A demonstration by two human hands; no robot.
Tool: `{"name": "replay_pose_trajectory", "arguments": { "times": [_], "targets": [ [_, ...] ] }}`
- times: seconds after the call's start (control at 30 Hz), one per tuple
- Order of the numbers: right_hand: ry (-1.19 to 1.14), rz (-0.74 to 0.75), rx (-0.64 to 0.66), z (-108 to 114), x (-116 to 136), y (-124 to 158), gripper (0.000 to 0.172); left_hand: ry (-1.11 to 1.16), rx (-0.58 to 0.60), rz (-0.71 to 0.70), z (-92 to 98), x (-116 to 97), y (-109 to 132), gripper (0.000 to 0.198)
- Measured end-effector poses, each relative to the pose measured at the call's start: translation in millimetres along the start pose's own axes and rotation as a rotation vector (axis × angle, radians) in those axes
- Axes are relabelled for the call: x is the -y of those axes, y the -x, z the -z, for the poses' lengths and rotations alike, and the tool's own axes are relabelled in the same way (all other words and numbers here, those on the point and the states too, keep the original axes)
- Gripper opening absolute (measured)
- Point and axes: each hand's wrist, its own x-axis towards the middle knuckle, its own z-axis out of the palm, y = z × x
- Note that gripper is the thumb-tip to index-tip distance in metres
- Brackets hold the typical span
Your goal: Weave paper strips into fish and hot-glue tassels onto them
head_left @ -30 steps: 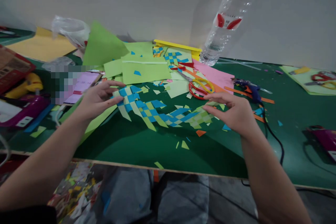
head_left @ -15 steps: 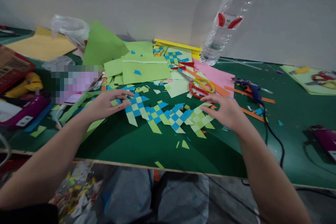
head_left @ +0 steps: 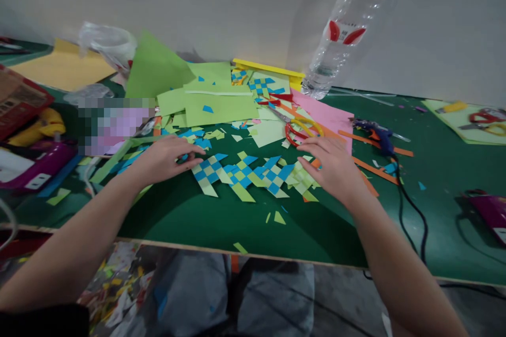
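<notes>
A strip of woven blue and light-green paper squares point(head_left: 247, 172) lies flat on the green table point(head_left: 221, 221). My left hand point(head_left: 164, 158) rests palm down at its left end, fingers stretched over the paper. At the right end, my right hand point(head_left: 332, 163) lies with fingers spread on the green woven part. Neither hand grips anything.
Green paper sheets point(head_left: 213, 102), pink paper point(head_left: 322, 113) and red-and-yellow scissors point(head_left: 300, 131) lie behind the weave. A clear plastic bottle point(head_left: 343, 31) stands at the back. A glue gun point(head_left: 375, 134) with a black cable point(head_left: 411, 221) lies right. Paper scraps litter the table.
The woven strip, held stretched above the table a second ago, has come down flat and bunched closer together. Both hands moved inward and lowered onto its ends.
</notes>
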Motion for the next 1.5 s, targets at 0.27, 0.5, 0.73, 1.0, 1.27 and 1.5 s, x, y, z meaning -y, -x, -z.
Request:
{"name": "replay_pose_trajectory", "arguments": {
  "times": [0.27, 0.5, 0.73, 1.0, 1.27, 1.5],
  "targets": [
    [0.002, 0.16, 0.123, 3, 10, -3, 0.02, 0.029, -0.001, -0.035, 3.1, -2, 0, 0.017],
    [0.031, 0.039, 0.026, 6, 6, -4, 0.025, 0.037, -0.023, -0.058, 3.4, -1, 1, 0.015],
    [0.078, -0.017, -0.108, 6, -3, -1, 0.023, -0.145, -0.123, 0.053, 5.7, 1, 0, 0.024],
    [0.092, -0.096, -0.183, 6, -15, -1, 0.032, -0.289, 0.029, 0.327, 5.2, 7, 6, 0.031],
    [0.107, -0.08, -0.174, 0, -24, 1, 0.032, -0.286, 0.142, 0.355, -2.8, 8, 13, 0.05],
    [0.132, -0.052, -0.201, -2, -29, 2, 0.03, -0.337, 0.102, 0.396, -3.3, 14, 16, 0.052]
  ]
}}
